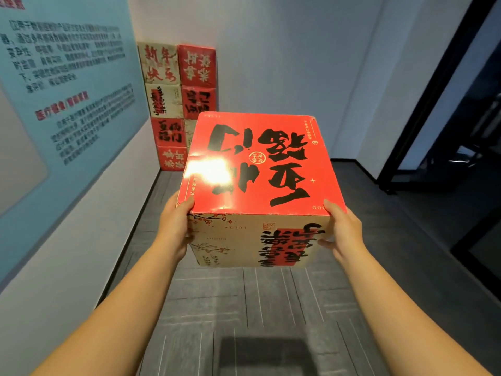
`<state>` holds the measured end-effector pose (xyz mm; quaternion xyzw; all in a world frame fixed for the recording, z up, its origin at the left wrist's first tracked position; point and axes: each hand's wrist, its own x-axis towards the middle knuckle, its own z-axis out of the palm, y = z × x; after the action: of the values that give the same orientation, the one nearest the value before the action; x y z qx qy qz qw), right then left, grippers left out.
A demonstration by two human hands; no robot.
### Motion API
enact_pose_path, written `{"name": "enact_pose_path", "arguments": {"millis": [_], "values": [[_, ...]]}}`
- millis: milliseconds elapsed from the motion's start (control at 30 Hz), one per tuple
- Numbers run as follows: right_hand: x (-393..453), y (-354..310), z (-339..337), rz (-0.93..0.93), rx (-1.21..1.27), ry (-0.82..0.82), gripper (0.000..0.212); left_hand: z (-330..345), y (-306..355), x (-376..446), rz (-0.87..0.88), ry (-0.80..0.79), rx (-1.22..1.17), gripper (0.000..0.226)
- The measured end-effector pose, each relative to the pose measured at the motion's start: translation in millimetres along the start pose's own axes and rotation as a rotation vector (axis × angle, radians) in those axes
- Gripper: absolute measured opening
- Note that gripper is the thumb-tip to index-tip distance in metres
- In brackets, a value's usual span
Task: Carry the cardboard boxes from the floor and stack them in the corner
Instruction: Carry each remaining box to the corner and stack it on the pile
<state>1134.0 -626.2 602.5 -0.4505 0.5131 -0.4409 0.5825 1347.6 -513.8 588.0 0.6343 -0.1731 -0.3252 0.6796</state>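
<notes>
I hold a cardboard box [257,169] in front of me, above the floor. Its top face is red with large black characters, and its near side is tan with a red band. My left hand [176,226] grips its left near corner and my right hand [343,229] grips its right near corner. Beyond it, in the corner of the room, stands a stack of boxes [179,104] in two columns, red and cream, against the back wall. The carried box hides the lower right part of that stack.
A light blue wall panel [62,85] with printed text runs along the left wall. Dark grey carpet [257,308] covers the floor. A black-framed glass door [444,109] stands at the right.
</notes>
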Motion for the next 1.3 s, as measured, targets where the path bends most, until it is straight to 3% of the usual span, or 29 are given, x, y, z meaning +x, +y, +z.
{"name": "enact_pose_path", "arguments": {"millis": [233,467,900,1300], "values": [[135.6,-42.2,74.3,-0.025,0.023,0.015,0.003,48.0,43.2,146.6,0.03,-0.013,0.004,0.021],[266.7,-60.0,119.1,-0.034,0.042,0.01,0.014,103.0,54.9,272.9,0.043,-0.011,0.017,0.023],[588.5,-122.0,197.9,-0.05,0.016,-0.115,0.006,266.4,79.5,525.3,0.089,0.099,-0.067,0.021],[810.5,-125.2,293.5,-0.008,0.03,-0.119,0.008,344.5,76.3,744.6,-0.013,0.126,-0.099,0.026]]}}
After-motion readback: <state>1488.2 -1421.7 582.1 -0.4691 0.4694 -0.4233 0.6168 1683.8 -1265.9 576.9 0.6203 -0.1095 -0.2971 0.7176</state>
